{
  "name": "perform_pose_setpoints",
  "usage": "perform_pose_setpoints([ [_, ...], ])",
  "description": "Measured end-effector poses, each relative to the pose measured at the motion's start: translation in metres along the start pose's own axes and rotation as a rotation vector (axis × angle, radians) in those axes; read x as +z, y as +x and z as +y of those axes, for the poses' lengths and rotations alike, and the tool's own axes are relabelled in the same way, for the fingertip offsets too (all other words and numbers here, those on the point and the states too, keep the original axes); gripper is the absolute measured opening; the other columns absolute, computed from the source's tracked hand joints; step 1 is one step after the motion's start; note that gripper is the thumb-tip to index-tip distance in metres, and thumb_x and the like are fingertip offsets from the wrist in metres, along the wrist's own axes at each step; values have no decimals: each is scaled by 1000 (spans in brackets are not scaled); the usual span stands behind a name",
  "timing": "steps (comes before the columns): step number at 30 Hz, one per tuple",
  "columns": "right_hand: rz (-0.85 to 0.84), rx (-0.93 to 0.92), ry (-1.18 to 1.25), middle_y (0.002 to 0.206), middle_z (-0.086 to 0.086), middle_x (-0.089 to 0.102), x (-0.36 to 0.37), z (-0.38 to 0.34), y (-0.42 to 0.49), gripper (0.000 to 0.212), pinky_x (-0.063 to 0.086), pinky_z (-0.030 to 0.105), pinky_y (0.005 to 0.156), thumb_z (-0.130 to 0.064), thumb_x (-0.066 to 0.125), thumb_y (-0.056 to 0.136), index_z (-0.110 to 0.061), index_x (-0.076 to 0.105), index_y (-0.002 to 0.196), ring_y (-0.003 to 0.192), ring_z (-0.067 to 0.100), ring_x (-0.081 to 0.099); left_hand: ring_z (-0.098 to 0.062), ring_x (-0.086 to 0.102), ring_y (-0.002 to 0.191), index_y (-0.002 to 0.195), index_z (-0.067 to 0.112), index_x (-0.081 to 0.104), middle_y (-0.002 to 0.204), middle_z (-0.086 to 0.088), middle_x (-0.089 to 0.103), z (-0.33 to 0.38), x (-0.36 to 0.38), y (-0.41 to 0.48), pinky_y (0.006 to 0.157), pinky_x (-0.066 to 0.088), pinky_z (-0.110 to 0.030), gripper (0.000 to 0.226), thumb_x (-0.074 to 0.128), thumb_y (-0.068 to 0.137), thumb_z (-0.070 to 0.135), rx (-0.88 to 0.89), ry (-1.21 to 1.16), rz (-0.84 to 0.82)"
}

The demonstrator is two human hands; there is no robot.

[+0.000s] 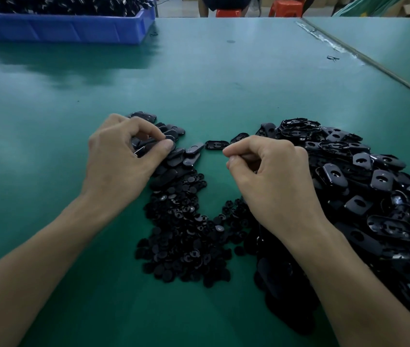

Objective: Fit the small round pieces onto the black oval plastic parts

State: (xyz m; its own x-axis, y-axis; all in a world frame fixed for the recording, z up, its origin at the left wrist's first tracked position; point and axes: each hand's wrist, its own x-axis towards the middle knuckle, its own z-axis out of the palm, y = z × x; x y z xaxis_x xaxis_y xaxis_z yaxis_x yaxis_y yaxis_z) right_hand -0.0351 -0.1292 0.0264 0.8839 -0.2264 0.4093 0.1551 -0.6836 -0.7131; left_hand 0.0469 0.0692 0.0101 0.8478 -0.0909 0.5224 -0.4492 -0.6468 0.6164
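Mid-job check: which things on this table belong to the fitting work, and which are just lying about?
In the job:
round pieces
oval heap
lone oval, at the right hand fingertips
left ovals, some gripped by the left hand

Lying about:
blue bin, far off
stray clip
red stools

The light is dim and cool, falling from above and leaving a pale, smeared sheen on the green bench (224, 83) beyond the left hand (123, 156), where the blue bin (61, 28) throws a soft shadow toward the viewer. Right of the right hand (271, 171), the heap of black parts (361, 176) catches small glints on top, but nearer that wrist it sinks into featureless black. Wide-angle stretch bows the bench seam (374, 63) far beyond the right hand, and detail is slightly soft throughout.
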Motion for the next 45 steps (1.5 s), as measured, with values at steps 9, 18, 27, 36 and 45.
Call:
perform_pose_setpoints([
  [9,-14,0,1,62,-13,67,1,0,-1,15,40,6,49,-8,66,91,-16,78,93,57,7,60,-2,56,67,90,52,70,78,20,60,9,-6,-3,69,55,-40,25,63,67,47,43,101,-401],
  [18,-36,9,6,61,-14,64,0,-1,-2,16,39,6,51,-8,65,91,-17,78,93,54,4,58,-3,57,76,100,45,71,94,21,57,8,-5,-9,63,42,-31,19,73,81,49,141,254,-374],
  [27,-43,3,7,61,-12,65,2,-3,-2,15,40,6,52,-8,65,91,-16,77,93,57,8,60,-18,62,86,102,38,71,102,18,59,10,0,-14,69,48,-36,24,64,86,54,129,327,-333],
  [36,-44,0,26,62,-11,67,2,-3,-2,15,43,8,53,-8,65,92,-17,77,94,58,9,61,-7,55,91,104,31,70,93,14,52,2,4,-12,74,45,-33,31,67,83,52,62,228,-342],
  [45,-34,-6,24,60,-9,66,3,-2,-2,16,40,7,52,-9,65,91,-18,77,93,55,10,58,-3,51,89,92,38,66,88,17,50,3,5,-12,73,44,-34,17,76,79,44,19,147,-330],
])
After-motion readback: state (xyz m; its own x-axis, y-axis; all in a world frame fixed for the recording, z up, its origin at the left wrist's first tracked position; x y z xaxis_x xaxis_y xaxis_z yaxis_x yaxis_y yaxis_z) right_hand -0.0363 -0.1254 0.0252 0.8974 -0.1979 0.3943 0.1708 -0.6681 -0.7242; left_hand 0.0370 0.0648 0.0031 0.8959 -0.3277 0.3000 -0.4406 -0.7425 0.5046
